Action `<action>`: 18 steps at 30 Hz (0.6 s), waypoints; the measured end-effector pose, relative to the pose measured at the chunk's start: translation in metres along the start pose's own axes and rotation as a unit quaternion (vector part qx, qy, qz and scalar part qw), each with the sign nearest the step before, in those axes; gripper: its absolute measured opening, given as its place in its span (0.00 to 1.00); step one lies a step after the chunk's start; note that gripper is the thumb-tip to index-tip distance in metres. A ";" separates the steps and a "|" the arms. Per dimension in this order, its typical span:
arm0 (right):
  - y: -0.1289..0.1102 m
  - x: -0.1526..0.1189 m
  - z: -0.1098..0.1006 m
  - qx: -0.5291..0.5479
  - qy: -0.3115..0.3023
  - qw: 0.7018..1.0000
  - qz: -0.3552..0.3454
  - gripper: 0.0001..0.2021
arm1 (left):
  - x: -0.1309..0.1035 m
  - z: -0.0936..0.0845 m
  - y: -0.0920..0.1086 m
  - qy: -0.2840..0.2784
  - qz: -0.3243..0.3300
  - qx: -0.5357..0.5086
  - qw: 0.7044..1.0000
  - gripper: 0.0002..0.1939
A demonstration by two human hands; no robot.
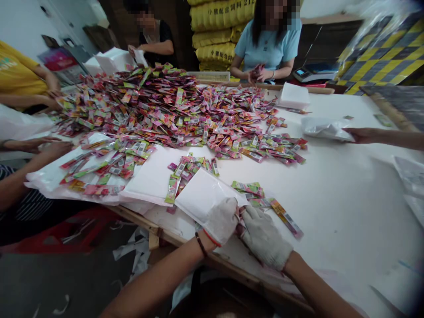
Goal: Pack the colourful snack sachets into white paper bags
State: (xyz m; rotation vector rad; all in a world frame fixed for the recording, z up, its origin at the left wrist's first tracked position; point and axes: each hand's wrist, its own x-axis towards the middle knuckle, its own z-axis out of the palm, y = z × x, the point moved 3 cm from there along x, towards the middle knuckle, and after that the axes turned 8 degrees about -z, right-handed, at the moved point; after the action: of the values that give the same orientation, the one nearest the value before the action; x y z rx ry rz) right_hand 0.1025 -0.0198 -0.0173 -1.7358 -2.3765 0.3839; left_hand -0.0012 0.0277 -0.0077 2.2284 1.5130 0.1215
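Observation:
My left hand point(221, 221), in a pale knitted glove, is closed around one side of a small bunch of pinkish snack packets point(241, 227). My right hand point(266, 236), gloved alike, grips the other side, its fingers bent toward the left ones. Most of the bunch is hidden by the gloves. Just beyond my left hand lies a stack of white plastic bags point(203, 194), partly over a few loose packets point(190, 168). Several green and pink packets point(248, 189) lie past my right hand, and a longer orange-brown packet point(286, 218) rests to its right.
A large heap of colourful packets point(159, 106) covers the table's middle and left. Co-workers sit around the far and left sides. From the right, another person's hand point(359, 135) holds a clear bag point(326, 128). A scale point(311, 75) stands behind the table.

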 end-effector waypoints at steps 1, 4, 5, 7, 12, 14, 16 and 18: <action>0.001 0.001 0.001 0.007 -0.010 1.000 0.017 0.12 | -0.004 0.000 0.001 0.004 0.021 -0.008 1.000 0.10; 0.008 0.009 -0.004 0.025 0.003 0.995 0.094 0.11 | -0.014 -0.001 0.003 0.001 0.061 -0.016 0.998 0.12; 0.011 0.011 -0.006 0.040 0.012 0.994 0.101 0.10 | -0.015 -0.001 0.002 -0.002 0.062 -0.014 0.998 0.12; 0.015 0.009 -0.011 0.100 0.029 0.992 0.076 0.09 | -0.015 -0.001 -0.001 -0.007 0.066 -0.007 0.998 0.13; 0.023 -0.020 -0.003 0.168 0.191 0.967 -0.019 0.13 | -0.009 0.011 0.000 -0.014 0.092 0.012 0.996 0.09; 0.023 -0.025 0.008 0.114 0.236 0.965 -0.018 0.11 | -0.010 0.013 0.008 0.001 0.130 0.030 0.991 0.11; 0.022 -0.022 0.015 0.081 0.242 0.967 -0.005 0.10 | -0.012 0.010 0.014 0.025 0.153 0.047 0.987 0.12; 0.019 -0.016 0.014 0.062 0.217 0.974 0.013 0.10 | -0.011 0.002 0.014 0.048 0.125 0.060 0.989 0.10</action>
State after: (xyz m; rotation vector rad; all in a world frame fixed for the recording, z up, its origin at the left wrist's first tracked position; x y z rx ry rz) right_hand 0.1206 -0.0311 -0.0366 -1.6002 -1.9797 0.1335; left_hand 0.0069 0.0132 -0.0019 2.5355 1.3133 0.2233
